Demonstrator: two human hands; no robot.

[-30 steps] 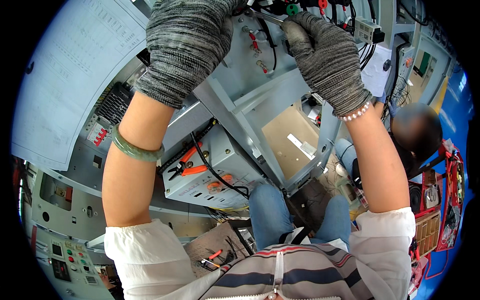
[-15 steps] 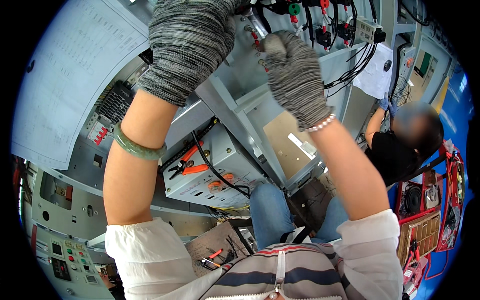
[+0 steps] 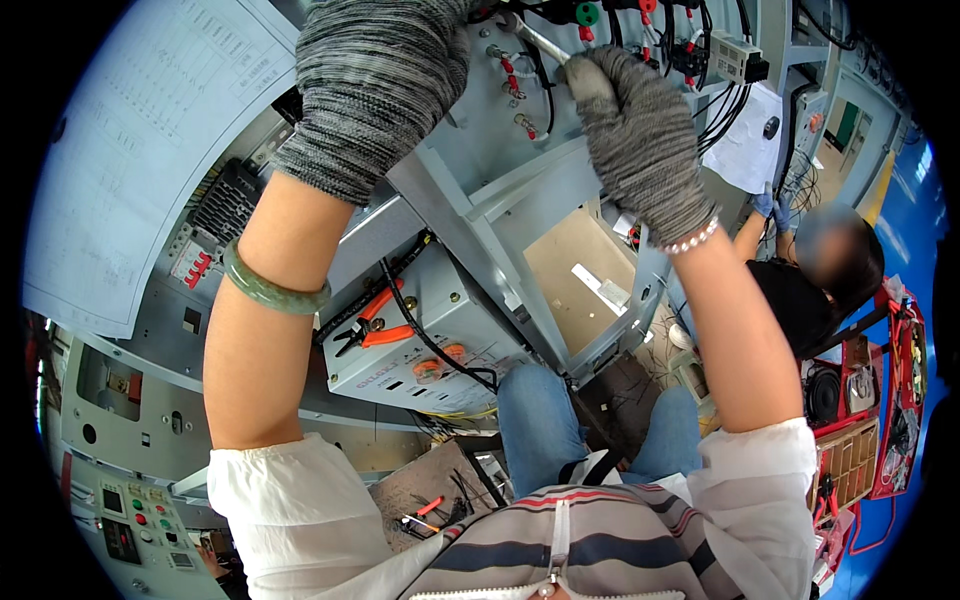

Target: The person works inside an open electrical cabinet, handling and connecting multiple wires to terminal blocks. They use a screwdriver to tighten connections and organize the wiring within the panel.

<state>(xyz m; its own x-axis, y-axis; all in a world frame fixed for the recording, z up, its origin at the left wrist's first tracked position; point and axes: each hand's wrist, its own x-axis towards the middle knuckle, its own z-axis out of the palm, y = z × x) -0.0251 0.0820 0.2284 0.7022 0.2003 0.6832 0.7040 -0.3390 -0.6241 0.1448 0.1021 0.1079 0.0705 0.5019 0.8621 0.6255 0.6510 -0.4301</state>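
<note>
Both my hands wear grey knitted gloves. My right hand (image 3: 640, 135) is closed round a silver wrench (image 3: 542, 40), whose open jaw points up and left toward the dark parts at the top edge. Whether the jaw touches a nut there, I cannot tell. My left hand (image 3: 385, 95) is raised at the top left, its back showing; its fingers run out of view at the top. Between the hands, wire lugs with red sleeves (image 3: 513, 78) sit on bolts in the grey metal panel (image 3: 480, 145). A black cable (image 3: 550, 95) curves down to the lower bolt.
Orange-handled pliers (image 3: 385, 335) lie on a grey metal box (image 3: 430, 365) below my arms. A large printed drawing sheet (image 3: 140, 150) hangs at left. Black wires (image 3: 725, 125) hang at right, near a co-worker (image 3: 800, 300) and a red tool cart (image 3: 885, 470).
My right hand has swung to the right and slightly up, turning the wrench to a flatter slant. More of the lugs and black cable shows. My left hand has stayed almost still.
</note>
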